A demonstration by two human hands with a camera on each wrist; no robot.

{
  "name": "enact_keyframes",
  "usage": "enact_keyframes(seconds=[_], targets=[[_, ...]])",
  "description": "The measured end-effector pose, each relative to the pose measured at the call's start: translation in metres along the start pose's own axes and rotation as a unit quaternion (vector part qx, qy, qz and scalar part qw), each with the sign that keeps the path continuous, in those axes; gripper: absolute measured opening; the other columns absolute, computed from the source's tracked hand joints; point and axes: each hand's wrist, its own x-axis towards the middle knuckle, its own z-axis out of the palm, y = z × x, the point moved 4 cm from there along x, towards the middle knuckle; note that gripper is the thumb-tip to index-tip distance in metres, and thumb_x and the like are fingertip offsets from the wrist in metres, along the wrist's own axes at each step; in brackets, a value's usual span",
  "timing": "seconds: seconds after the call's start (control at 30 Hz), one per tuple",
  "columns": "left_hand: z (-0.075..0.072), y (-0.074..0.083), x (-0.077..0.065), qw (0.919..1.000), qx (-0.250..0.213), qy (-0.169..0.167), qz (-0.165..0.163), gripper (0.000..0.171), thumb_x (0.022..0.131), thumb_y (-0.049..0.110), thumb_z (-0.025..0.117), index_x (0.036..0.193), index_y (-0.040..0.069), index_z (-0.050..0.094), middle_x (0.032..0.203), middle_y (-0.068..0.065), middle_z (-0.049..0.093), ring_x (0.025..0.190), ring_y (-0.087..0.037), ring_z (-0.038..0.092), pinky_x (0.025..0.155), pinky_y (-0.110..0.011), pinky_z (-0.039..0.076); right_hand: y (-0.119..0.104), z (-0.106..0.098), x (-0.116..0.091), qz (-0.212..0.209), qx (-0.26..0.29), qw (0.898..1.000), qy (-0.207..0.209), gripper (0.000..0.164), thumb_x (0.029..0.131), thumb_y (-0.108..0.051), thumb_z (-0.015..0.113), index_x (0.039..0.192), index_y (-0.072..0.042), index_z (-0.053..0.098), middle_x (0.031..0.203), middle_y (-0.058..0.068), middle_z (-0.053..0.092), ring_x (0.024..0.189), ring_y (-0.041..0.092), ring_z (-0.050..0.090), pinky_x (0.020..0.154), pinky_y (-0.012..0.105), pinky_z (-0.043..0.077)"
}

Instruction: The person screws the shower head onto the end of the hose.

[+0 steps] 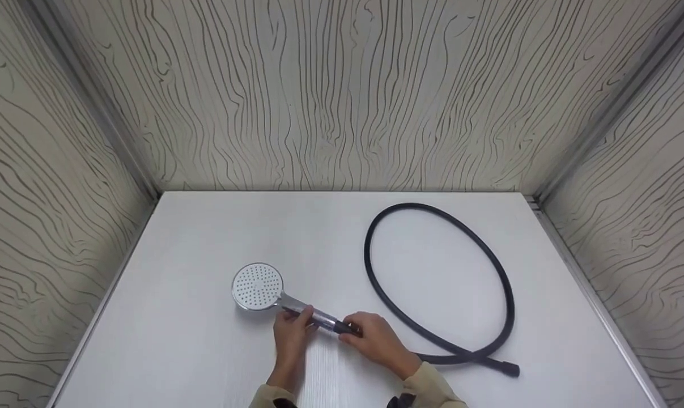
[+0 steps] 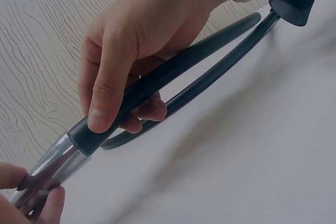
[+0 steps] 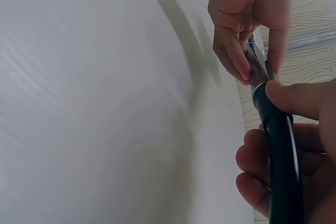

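A chrome shower head (image 1: 257, 287) with a round, dotted white face points its handle (image 1: 323, 319) toward the lower right. Thumb and fingers of my left hand (image 1: 292, 335) pinch that handle near its lower end, as the left wrist view also shows. My right hand (image 1: 376, 340) grips the black end fitting of a shower hose (image 2: 173, 72), thumb along the top and fingers curled beneath. In both wrist views the fitting meets the end of the chrome handle in one line. The joint itself is hidden inside.
The hose's long loop (image 1: 510, 294) lies across the right side of the white table (image 1: 177, 238), crossing over itself. Its free end (image 1: 510, 369) rests near the front right. Wood-patterned panels (image 1: 330, 96) stand behind and at both sides.
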Motion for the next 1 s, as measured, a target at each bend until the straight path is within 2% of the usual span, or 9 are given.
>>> enact_keyframes(seconds=[0.27, 0.5, 0.63, 0.8, 1.0], targets=[[-0.0013, 0.0016, -0.0015, 0.9996, 0.02, -0.011, 0.017, 0.046, 0.094, 0.018, 0.062, 0.122, -0.012, 0.041, 0.114, -0.029, 0.059, 0.098, -0.027, 0.069, 0.086, -0.034, 0.06, 0.0011, 0.0001, 0.0002, -0.002, 0.005, 1.0, 0.003, 0.016, 0.087, -0.025, 0.072, 0.095, -0.011, 0.071, 0.08, -0.006, 0.065, 0.067, -0.003, 0.047, 0.06, 0.014, 0.043], [-0.0017, -0.0003, 0.0011, 0.9995, 0.028, -0.008, 0.009, 0.048, 0.094, 0.019, 0.062, 0.123, -0.012, 0.041, 0.114, -0.03, 0.06, 0.101, -0.032, 0.069, 0.088, -0.037, 0.06, 0.0019, 0.0009, -0.0002, 0.005, 0.004, 1.0, -0.001, 0.017, 0.087, -0.026, 0.072, 0.095, -0.011, 0.071, 0.08, -0.007, 0.064, 0.068, -0.003, 0.048, 0.061, 0.015, 0.044], [-0.0014, -0.0022, 0.0016, 0.9993, 0.035, -0.013, 0.007, 0.049, 0.095, 0.02, 0.061, 0.125, -0.012, 0.041, 0.115, -0.029, 0.059, 0.101, -0.03, 0.069, 0.089, -0.036, 0.059, 0.0031, 0.0013, -0.0005, 0.007, 0.002, 1.0, 0.0, 0.018, 0.087, -0.026, 0.072, 0.096, -0.011, 0.071, 0.08, -0.007, 0.065, 0.069, -0.003, 0.049, 0.062, 0.015, 0.045], [-0.0011, -0.0019, -0.0015, 0.999, 0.04, -0.007, 0.02, 0.045, 0.094, 0.02, 0.062, 0.122, -0.01, 0.043, 0.112, -0.026, 0.059, 0.096, -0.023, 0.068, 0.087, -0.033, 0.06, 0.0034, 0.0006, 0.0003, 0.007, 0.005, 1.0, 0.002, 0.017, 0.087, -0.026, 0.072, 0.096, -0.011, 0.071, 0.081, -0.006, 0.066, 0.069, -0.003, 0.051, 0.063, 0.015, 0.046], [-0.0006, 0.007, -0.0053, 0.9942, 0.092, 0.01, 0.055, 0.04, 0.093, 0.019, 0.065, 0.116, -0.009, 0.047, 0.105, -0.021, 0.06, 0.087, -0.019, 0.065, 0.075, -0.028, 0.06, 0.0033, -0.0009, 0.0014, 0.0, 0.007, 1.0, 0.006, 0.017, 0.086, -0.024, 0.072, 0.096, -0.01, 0.071, 0.082, -0.005, 0.067, 0.07, -0.003, 0.053, 0.064, 0.016, 0.047]])
